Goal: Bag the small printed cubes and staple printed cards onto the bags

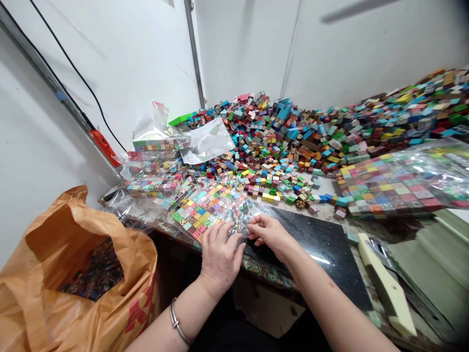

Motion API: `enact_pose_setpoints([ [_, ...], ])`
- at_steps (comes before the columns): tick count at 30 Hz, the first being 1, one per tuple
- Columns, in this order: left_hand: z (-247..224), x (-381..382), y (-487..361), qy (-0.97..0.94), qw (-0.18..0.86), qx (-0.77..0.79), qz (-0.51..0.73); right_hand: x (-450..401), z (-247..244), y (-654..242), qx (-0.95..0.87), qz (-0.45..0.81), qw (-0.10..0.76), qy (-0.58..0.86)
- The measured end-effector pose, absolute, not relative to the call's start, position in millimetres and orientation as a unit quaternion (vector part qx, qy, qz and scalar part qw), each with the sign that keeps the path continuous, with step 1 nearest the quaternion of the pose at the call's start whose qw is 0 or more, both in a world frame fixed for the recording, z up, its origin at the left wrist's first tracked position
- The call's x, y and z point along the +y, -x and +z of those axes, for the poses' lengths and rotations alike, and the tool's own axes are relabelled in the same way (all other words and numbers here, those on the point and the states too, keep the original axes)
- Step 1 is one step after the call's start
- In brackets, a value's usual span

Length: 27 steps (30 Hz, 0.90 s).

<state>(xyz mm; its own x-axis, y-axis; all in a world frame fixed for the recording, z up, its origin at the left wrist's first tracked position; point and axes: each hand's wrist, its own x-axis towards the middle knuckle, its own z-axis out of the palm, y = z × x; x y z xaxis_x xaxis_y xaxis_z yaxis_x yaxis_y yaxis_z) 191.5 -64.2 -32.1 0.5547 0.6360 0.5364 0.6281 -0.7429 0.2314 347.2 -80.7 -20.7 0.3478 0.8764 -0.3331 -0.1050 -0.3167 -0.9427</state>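
A clear plastic bag of colourful square blocks [205, 208] lies flat at the front of the table, its loose end crinkled toward the right. My left hand [220, 254] is bent over the bag's near edge, the thumb close to the forefinger, gripping the plastic. At the bag's loose right end, my right hand [269, 234] is closed in a pinch on the film. Under that end lies a black board [315, 244], partly covered by the bag and my right hand.
Loose blocks [271, 132] are heaped along the back wall. Filled bags [154, 166] are stacked at left; another filled bag [388, 186] lies at right. An orange sack [139, 254] with dark contents stands at front left. A heat sealer with a cream handle [384, 283] is at right.
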Motion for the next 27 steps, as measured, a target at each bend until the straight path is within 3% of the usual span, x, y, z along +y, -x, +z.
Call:
enact_pose_setpoints([
  [27, -42, -63, -197, -0.872, 0.034, 0.286, 0.396, -91, -22, -341, -0.257, 0.454, 0.556, 0.647],
])
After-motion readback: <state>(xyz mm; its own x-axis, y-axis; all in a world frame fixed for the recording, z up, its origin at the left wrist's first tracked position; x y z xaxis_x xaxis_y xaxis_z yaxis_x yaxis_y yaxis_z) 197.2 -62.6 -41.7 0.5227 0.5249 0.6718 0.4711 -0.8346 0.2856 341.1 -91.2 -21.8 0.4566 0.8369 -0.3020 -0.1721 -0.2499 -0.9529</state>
